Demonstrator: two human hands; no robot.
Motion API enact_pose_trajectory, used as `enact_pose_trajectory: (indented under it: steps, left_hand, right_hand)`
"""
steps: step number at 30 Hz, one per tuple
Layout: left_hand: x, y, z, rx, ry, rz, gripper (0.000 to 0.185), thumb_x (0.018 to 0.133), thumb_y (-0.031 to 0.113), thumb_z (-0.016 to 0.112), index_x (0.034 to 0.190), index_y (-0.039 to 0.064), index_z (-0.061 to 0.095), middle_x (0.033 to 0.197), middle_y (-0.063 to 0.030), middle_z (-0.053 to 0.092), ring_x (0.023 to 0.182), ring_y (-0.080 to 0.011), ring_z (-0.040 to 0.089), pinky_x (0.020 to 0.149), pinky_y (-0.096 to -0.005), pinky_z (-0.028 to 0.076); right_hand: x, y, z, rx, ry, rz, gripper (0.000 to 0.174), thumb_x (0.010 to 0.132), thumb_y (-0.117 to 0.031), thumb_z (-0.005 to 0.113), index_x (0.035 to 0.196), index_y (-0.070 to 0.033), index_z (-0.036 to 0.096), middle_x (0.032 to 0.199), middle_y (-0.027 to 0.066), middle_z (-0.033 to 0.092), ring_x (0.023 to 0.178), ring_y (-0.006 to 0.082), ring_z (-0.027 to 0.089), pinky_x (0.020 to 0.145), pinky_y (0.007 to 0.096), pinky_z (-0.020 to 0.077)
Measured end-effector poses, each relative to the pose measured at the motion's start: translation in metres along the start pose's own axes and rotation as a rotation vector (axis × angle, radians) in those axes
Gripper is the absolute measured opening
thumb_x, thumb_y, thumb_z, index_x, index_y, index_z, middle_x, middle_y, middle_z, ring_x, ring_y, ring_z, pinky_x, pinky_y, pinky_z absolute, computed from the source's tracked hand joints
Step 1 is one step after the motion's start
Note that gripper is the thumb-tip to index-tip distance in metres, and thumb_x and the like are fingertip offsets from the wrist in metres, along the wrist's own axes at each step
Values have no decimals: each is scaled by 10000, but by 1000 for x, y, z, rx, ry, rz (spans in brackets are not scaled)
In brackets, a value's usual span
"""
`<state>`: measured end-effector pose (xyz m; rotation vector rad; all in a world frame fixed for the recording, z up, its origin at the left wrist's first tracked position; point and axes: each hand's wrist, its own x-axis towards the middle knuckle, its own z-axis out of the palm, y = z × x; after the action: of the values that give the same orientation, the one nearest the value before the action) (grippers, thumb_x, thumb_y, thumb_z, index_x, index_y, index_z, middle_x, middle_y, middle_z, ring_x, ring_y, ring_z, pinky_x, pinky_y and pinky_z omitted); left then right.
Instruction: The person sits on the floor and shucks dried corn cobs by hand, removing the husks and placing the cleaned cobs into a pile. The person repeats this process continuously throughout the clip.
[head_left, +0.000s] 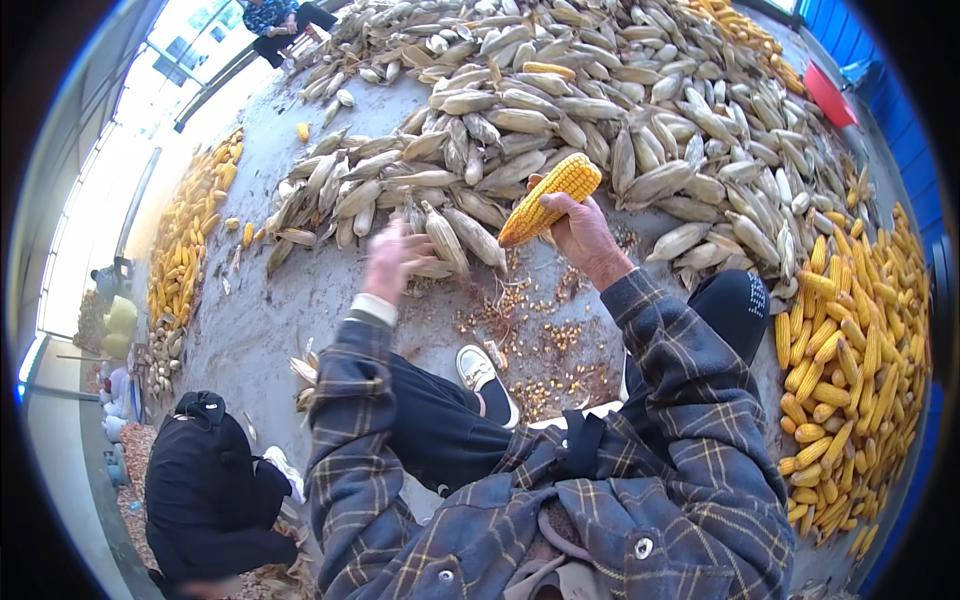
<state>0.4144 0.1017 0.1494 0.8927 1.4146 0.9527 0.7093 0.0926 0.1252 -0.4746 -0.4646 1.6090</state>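
A husked yellow ear of corn (551, 199) is held in my right hand (586, 238), thumb on its side, tilted with its narrow end down to the left. My left hand (395, 259) is blurred, its fingers spread over unhusked ears at the near edge of the heap; whether it touches them I cannot tell. Dry husk-covered ears (469, 236) lie just right of that hand. Loose kernels (559, 341) and husk threads are scattered on the concrete floor between my legs.
Beyond my hands spreads a big heap of unhusked corn (570, 105). Husked ears (847, 375) are piled at right, more (180, 240) at far left. A red basin (830, 95) stands at upper right. One person in black (214, 495) is at lower left, another (281, 26) sits at top left.
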Motion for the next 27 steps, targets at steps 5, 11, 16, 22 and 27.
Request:
enact_pose_trajectory:
  steps: [5, 11, 16, 22, 27]
  left_hand:
    - [10, -26, 122, -562, -359, -236, 545, 996, 506, 314, 1062, 21, 555, 765, -127, 620, 541, -201, 555, 468, -307, 447]
    - [41, -26, 120, -395, 256, 1, 246, 940, 298, 536, 871, 68, 587, 752, -33, 596, 574, -129, 556, 443, -249, 415]
    - [49, -33, 125, -238, 416, 173, 377, 930, 300, 564, 717, 1, 655, 662, -16, 593, 604, -117, 527, 618, -281, 442]
    - [51, -29, 130, -50, 547, 123, 575, 962, 470, 432, 932, -66, 640, 843, -176, 650, 795, -273, 615, 753, -356, 459]
    - [40, -31, 122, 517, 552, -1, 740, 966, 562, 340, 968, -116, 637, 884, -251, 677, 830, -421, 640, 779, -451, 465]
  right_hand:
    - [14, -22, 40, -386, -197, 74, 412, 808, 43, 619, 1208, 23, 524, 1186, 111, 580, 1091, 206, 568, 951, 332, 467]
    - [11, -58, 29, -236, -130, 445, 409, 875, -112, 661, 1238, 17, 523, 1144, 90, 603, 1100, 229, 575, 934, 411, 507]
    - [-2, -37, 8, -952, -158, 544, 472, 816, -306, 749, 1113, 28, 599, 890, 67, 656, 680, 101, 644, 503, 212, 541]
    - [-13, -22, 27, -1411, -120, 241, 494, 748, -294, 757, 1072, 44, 597, 832, 123, 674, 678, 144, 650, 619, 307, 539]
    - [-14, -13, 10, -1485, -158, -37, 481, 781, -300, 737, 1085, 40, 584, 819, 104, 660, 656, 143, 639, 606, 288, 524]
